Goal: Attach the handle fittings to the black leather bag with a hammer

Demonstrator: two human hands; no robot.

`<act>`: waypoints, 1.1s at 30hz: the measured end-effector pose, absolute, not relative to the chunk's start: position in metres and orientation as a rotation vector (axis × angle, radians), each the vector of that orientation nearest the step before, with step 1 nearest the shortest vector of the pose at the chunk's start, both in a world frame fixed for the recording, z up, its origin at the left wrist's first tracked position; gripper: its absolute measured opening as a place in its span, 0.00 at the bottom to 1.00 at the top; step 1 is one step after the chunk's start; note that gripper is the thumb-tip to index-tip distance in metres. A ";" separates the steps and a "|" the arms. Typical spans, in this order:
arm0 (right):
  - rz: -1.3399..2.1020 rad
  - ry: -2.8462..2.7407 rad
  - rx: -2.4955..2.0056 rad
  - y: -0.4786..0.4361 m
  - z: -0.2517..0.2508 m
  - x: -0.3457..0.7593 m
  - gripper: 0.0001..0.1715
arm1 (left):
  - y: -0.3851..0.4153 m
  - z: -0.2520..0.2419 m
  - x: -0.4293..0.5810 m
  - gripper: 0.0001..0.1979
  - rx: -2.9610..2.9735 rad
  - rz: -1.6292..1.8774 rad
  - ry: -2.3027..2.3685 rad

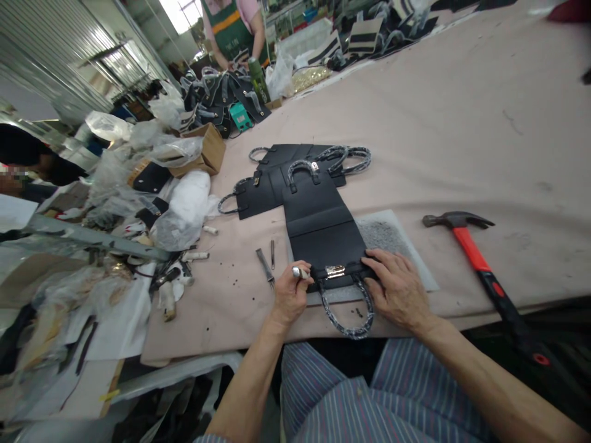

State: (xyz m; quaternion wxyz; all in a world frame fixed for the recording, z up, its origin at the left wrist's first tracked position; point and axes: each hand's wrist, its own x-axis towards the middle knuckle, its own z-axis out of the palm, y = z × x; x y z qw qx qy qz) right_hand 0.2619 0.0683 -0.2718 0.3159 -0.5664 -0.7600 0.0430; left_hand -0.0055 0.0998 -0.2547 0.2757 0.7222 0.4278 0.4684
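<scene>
A black leather-like bag panel (323, 215) lies in front of me, its near end folded over a grey stone-like slab (390, 237). On that end sits a shiny metal clasp (335, 271), and a plastic-wrapped handle (349, 332) loops toward me. My left hand (290, 295) is closed around a rod-shaped tool with a silver end (300, 272), touching the panel's left corner. At the right corner, the fingers and thumb of my right hand (399, 289) grip the panel edge. Two slim metal punches (265, 267) lie left of the slab.
A claw hammer (471, 246) with a red and black handle lies at right. More black bag panels (258, 194) are stacked beyond. Plastic bags (184, 209) and a cardboard box (213, 147) crowd the left. Across the table, a person in a green apron (233, 37) handles bag parts.
</scene>
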 end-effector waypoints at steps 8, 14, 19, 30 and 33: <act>0.090 -1.837 -1.398 0.062 -0.264 0.307 0.20 | 0.097 -0.258 -0.005 0.05 1.953 1.307 1.133; -0.288 -1.723 -1.700 0.051 -0.276 0.395 0.16 | 0.096 -0.260 -0.004 0.06 1.988 1.393 1.142; -0.196 -1.684 -1.848 0.037 -0.306 0.430 0.20 | 0.094 -0.262 -0.005 0.06 1.998 1.423 1.130; 0.084 -1.632 -2.301 0.039 -0.294 0.414 0.34 | 0.096 -0.266 -0.008 0.07 2.010 1.383 1.138; 0.179 -1.693 -2.387 0.049 -0.282 0.418 0.33 | 0.097 -0.268 -0.009 0.07 1.996 1.376 1.130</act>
